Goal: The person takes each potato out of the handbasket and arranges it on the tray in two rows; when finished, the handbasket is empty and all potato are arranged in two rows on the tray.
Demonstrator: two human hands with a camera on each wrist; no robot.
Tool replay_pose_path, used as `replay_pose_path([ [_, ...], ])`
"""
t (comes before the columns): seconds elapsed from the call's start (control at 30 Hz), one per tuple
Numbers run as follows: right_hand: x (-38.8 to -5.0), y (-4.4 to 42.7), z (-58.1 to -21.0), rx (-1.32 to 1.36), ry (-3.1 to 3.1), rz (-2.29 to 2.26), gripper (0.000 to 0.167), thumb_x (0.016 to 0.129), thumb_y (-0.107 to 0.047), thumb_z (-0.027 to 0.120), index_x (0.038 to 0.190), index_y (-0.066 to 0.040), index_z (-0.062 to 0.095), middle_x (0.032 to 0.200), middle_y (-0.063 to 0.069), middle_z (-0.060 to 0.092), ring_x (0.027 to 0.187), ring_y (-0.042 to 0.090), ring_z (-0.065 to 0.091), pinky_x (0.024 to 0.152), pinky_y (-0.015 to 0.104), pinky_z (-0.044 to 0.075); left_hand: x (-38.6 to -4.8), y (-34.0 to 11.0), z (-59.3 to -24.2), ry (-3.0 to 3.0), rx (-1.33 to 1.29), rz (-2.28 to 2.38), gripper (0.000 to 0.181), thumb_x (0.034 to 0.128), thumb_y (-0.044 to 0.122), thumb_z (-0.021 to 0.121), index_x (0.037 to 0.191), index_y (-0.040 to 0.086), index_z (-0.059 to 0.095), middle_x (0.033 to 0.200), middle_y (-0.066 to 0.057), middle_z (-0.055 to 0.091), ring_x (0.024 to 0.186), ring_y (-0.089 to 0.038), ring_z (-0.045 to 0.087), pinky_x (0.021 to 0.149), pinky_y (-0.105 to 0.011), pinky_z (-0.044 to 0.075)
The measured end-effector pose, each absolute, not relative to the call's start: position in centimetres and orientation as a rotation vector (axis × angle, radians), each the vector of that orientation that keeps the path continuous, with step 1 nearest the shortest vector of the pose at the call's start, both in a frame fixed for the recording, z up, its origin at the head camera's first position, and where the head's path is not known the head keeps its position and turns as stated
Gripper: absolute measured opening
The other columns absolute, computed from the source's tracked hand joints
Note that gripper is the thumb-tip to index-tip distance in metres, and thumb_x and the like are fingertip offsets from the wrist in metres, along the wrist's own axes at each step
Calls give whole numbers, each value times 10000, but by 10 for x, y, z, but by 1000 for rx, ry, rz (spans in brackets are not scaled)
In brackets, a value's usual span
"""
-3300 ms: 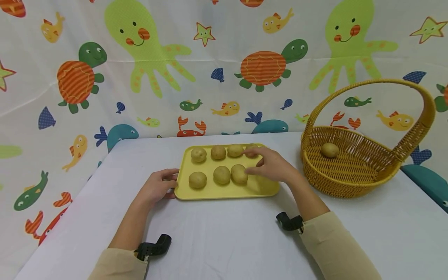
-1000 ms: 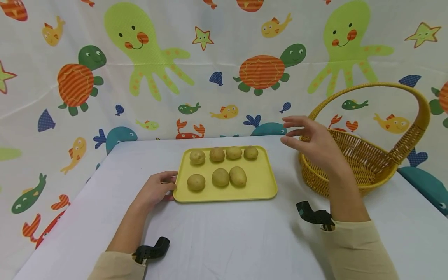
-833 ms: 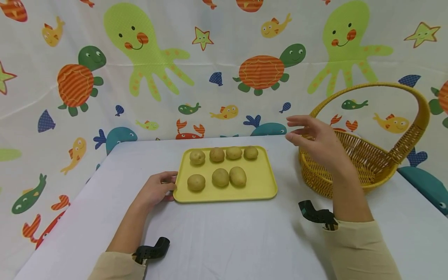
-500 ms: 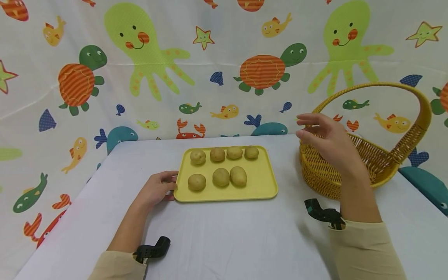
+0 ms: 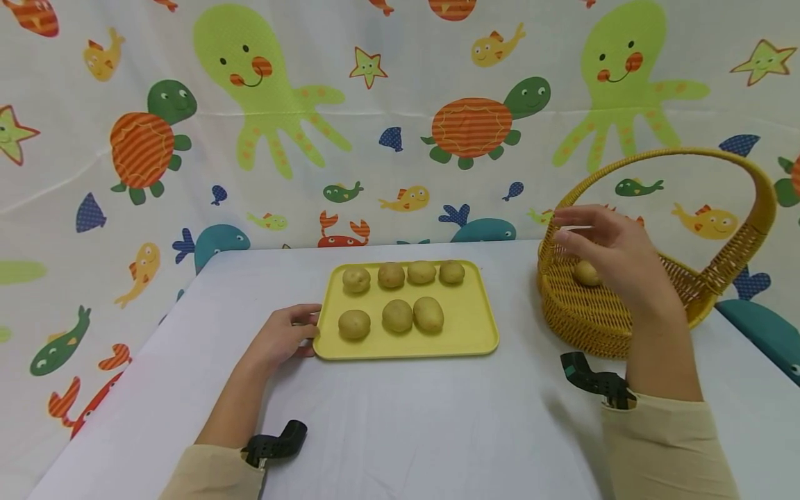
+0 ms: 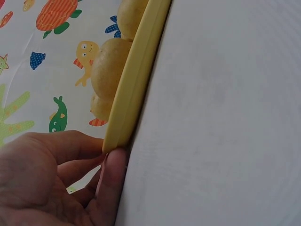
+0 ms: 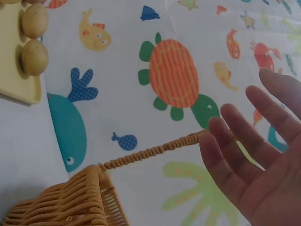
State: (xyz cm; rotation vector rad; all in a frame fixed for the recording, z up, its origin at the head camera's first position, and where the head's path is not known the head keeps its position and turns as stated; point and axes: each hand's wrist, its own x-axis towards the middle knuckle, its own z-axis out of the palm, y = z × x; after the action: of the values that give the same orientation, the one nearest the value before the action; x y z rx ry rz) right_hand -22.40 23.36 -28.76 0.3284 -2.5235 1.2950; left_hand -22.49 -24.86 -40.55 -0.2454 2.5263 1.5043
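Note:
My left hand (image 5: 286,338) holds the left edge of a yellow tray (image 5: 462,323), thumb and fingers about its rim. In the left wrist view the fingertips meet the tray's end. Several potatoes (image 5: 396,316) lie on the tray in two rows. To the right, my right hand (image 5: 615,253) is raised in front of a wicker basket (image 5: 575,332), holding nothing. Its fingers are spread and loosely bent in the right wrist view. One potato (image 5: 586,273) shows inside the basket beside that hand. My hand and forearm hide part of the basket's inside.
The basket's tall arched handle (image 5: 675,153) rises behind my right hand. A white cloth covers the table (image 5: 400,423). Behind it hangs a curtain (image 5: 400,62) printed with sea animals.
My right hand was touching a potato on the tray. It has since risen and moved right to the basket, bringing the potato inside back into view. My left hand has stayed at the tray.

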Motion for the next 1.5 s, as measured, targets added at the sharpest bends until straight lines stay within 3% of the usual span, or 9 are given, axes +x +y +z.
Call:
replay_pose_path([
  [0.4,-227,251,-296,227,-2541,1350,454,1000,-447,643,1387,-210,619,1266,-105,646,1038,54,650,875,183,455,-225,-250,-409,2532,-249,1498,558,973,74,575,1523,58,487,1338,-187,533,1025,-258,621,749,-267,622],
  [0.7,-233,273,-308,163,-2564,1333,497,1001,-444,641,1431,-205,574,1231,-209,609,983,-39,658,813,78,503,-225,-248,-409,2531,-241,1499,560,977,79,576,1528,58,480,1335,-185,534,1023,-259,620,750,-266,621],
  [1.17,-251,289,-333,17,-2665,1287,686,990,-535,604,1509,-103,484,1421,86,520,1013,-59,541,742,101,529,-223,-247,-407,2535,-229,1506,554,976,81,573,1523,59,488,1337,-186,543,1014,-254,622,753,-267,622],
  [1.27,-254,288,-335,7,-2697,1280,699,1005,-514,592,1538,-85,449,1494,175,485,1159,107,557,820,200,536,-223,-248,-405,2536,-232,1510,551,978,78,573,1523,63,490,1350,-190,541,1021,-256,620,752,-263,621],
  [1.4,-257,286,-336,-17,-2768,1253,735,1013,-524,568,1566,-68,407,1565,267,422,1380,426,437,999,524,477,-222,-248,-404,2534,-239,1512,554,978,78,579,1524,60,487,1364,-196,539,1025,-258,618,745,-258,619],
  [1.5,-259,287,-333,-40,-2834,1212,774,1011,-542,555,1576,-44,377,1566,325,387,1396,530,383,1044,691,397,-222,-248,-404,2530,-237,1508,560,978,85,583,1528,57,481,1367,-199,535,1027,-258,617,747,-259,620],
])
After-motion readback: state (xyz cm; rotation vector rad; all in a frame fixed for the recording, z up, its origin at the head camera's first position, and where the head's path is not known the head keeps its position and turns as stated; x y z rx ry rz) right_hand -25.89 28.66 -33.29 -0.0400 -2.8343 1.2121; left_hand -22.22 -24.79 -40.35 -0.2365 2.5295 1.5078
